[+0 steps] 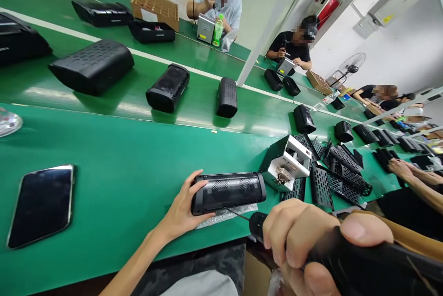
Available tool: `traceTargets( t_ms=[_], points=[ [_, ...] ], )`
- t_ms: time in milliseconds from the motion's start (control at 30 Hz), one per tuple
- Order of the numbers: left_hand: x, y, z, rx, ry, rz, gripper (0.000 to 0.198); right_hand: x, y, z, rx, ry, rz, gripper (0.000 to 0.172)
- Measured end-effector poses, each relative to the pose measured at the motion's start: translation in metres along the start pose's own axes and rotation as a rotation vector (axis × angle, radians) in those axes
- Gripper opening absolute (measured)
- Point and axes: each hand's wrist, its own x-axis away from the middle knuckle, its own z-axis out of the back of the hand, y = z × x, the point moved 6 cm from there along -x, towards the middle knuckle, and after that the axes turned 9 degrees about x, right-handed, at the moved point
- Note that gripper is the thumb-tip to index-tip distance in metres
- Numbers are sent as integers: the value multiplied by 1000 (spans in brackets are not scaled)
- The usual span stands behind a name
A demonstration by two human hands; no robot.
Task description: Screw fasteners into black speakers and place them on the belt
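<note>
Speaker is lying on its side on bubble wrap at the near edge of the green bench — cushioned, it seems. Your left hand is cupping its end, likely bracing it against rolling; your right hand is clenching a power screwdriver, bit angling toward the speaker's underside.

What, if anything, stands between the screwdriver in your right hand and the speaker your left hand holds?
Nothing visible does. The right hand holds the screwdriver, whose bit runs clear to the speaker above the bubble wrap; the left hand grips the speaker's left end, off that line.
</note>
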Motion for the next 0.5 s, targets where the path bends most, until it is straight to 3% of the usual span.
traceTargets(
  t_ms=[267,500],
  points=[
    [-1,4,-2,12,5,16,89,7,9,-7,106,5,-20,28],
    [3,5,-2,-1,18,-37,89,31,52,-15,130,-185,-84,24]
  ],
)
